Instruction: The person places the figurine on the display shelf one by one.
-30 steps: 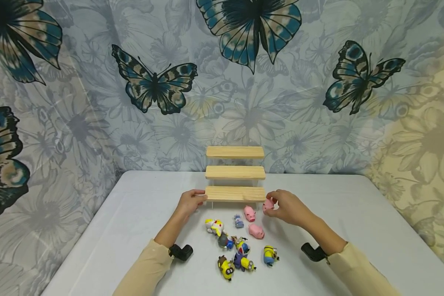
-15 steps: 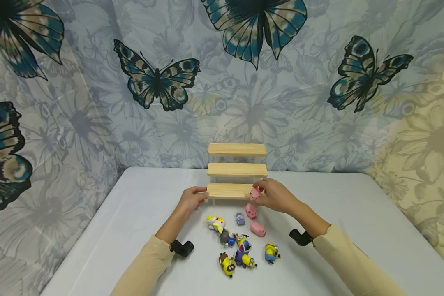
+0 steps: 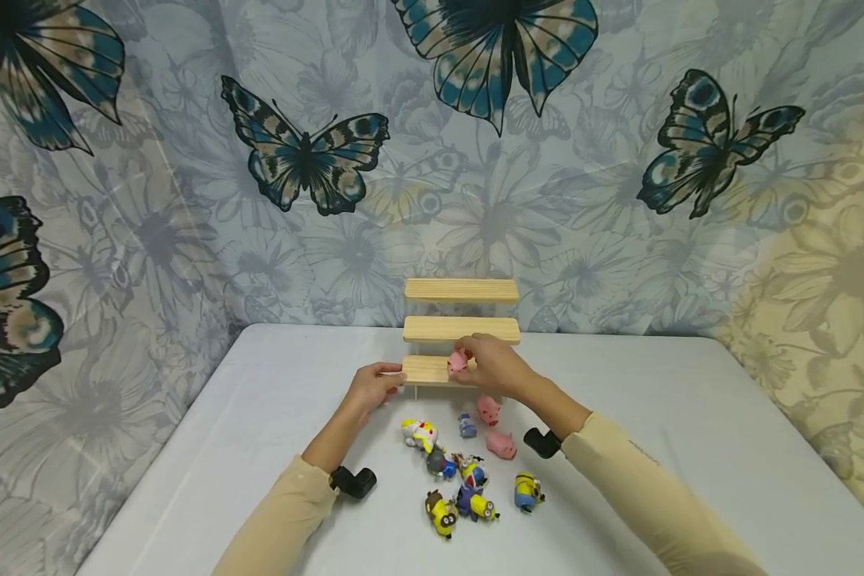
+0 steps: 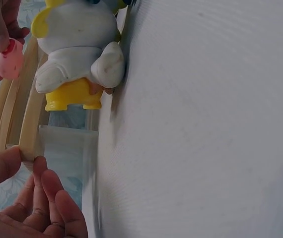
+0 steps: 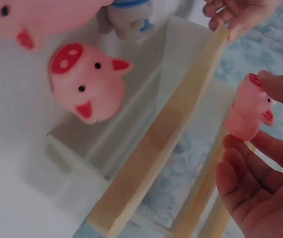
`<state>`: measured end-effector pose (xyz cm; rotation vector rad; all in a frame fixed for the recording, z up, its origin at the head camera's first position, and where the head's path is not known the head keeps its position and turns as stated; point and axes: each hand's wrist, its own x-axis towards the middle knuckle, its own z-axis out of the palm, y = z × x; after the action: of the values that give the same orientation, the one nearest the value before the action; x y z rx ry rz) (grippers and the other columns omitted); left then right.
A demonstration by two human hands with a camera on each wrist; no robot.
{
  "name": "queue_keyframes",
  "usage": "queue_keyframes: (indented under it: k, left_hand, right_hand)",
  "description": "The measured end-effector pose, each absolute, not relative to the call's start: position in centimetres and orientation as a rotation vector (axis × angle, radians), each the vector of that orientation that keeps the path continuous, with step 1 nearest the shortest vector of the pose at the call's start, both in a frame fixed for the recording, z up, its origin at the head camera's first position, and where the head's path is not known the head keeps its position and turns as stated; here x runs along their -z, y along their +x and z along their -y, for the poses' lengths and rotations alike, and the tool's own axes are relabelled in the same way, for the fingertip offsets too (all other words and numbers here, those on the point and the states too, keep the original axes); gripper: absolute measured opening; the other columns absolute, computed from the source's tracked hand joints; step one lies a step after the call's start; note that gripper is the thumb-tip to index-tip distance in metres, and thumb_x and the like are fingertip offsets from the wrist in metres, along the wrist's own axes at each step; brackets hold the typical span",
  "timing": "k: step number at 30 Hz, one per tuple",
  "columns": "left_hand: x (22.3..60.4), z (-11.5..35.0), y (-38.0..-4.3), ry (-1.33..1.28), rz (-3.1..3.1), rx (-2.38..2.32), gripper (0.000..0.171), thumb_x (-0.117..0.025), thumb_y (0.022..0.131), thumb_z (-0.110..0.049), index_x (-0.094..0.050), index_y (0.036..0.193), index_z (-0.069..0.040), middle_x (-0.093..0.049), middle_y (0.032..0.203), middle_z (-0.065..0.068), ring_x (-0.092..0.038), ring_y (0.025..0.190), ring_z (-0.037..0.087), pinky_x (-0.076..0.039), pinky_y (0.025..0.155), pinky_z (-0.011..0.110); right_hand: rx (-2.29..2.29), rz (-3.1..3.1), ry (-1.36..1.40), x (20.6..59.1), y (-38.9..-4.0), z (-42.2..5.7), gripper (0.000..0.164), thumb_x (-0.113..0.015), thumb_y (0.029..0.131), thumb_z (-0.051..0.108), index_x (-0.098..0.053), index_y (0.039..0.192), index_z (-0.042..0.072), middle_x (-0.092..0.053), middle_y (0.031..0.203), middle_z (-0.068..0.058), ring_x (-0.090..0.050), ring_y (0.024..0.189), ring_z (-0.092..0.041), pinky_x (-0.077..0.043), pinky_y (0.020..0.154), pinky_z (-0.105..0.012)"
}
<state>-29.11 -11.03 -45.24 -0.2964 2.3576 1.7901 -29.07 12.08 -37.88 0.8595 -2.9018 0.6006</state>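
Note:
My right hand [image 3: 500, 366] pinches a small pink toy pig [image 3: 457, 363] between thumb and fingers, close over the lowest plank of a three-tier wooden display stand [image 3: 423, 370]. In the right wrist view the held pig [image 5: 250, 109] shows its red snout upward near the thumb. At the stand's left side, my left hand [image 3: 370, 388] grips the end of that same lowest plank. The left wrist view shows thumb and forefinger on the plank end [image 4: 32, 129]. Two more pink pigs, one nearer the stand [image 3: 488, 410] and one in front [image 3: 501, 445], are on the table.
A grey-blue figure [image 3: 466, 426] and a white-and-yellow figure [image 3: 419, 434] are just in front of the stand. Several minion figures lie closer, among them one at the right [image 3: 528, 492] and one with a brown top [image 3: 442, 514]. Butterfly-print cloth [image 3: 302, 264] hangs behind the white table [image 3: 187, 480].
My right hand has carried the pig leftward, from beside the lowest plank's right end to over its middle. The left hand keeps its grip on the left end. The head view has shifted slightly.

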Motion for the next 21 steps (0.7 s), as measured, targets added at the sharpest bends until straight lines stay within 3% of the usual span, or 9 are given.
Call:
queue_keyframes:
  k: [8,17,21]
  left_hand:
    - [45.1,10.9,-29.3,-0.310,-2.370,-1.796,0.033,-0.068,0.091,-0.023,-0.067,0.120,-0.009,-0.070,0.091,0.003,-0.058,0.078,0.014,-0.046,0.064,0.025]
    - [45.3,11.0,-29.1,-0.291,-2.361,-1.823,0.033,-0.069,0.090,-0.022,-0.067,0.119,-0.006,-0.070,0.089,0.005,-0.058,0.075,0.013,-0.046,0.064,0.025]
    - [45.3,11.0,-29.0,-0.299,-2.342,-1.823,0.033,-0.069,0.090,-0.023,-0.067,0.119,-0.007,-0.070,0.089,0.004,-0.059,0.075,0.013,-0.047,0.065,0.026]
  right_hand:
    - [-0.536,2.904,0.887,38.5,-30.2,-9.7,0.039,-0.077,0.083,0.031,-0.066,0.112,0.006,-0.068,0.102,-0.008,-0.062,0.094,-0.022,-0.052,0.082,-0.038]
    - [-0.482,2.822,0.993,39.8,-31.0,-7.3,0.030,-0.078,0.082,0.028,-0.067,0.101,0.008,-0.062,0.082,-0.001,-0.053,0.075,-0.015,-0.044,0.065,-0.029]
    - [-0.490,2.778,1.006,40.6,-31.2,-6.6,0.028,-0.078,0.082,0.024,-0.067,0.100,0.006,-0.063,0.080,-0.001,-0.052,0.071,-0.013,-0.044,0.064,-0.027]
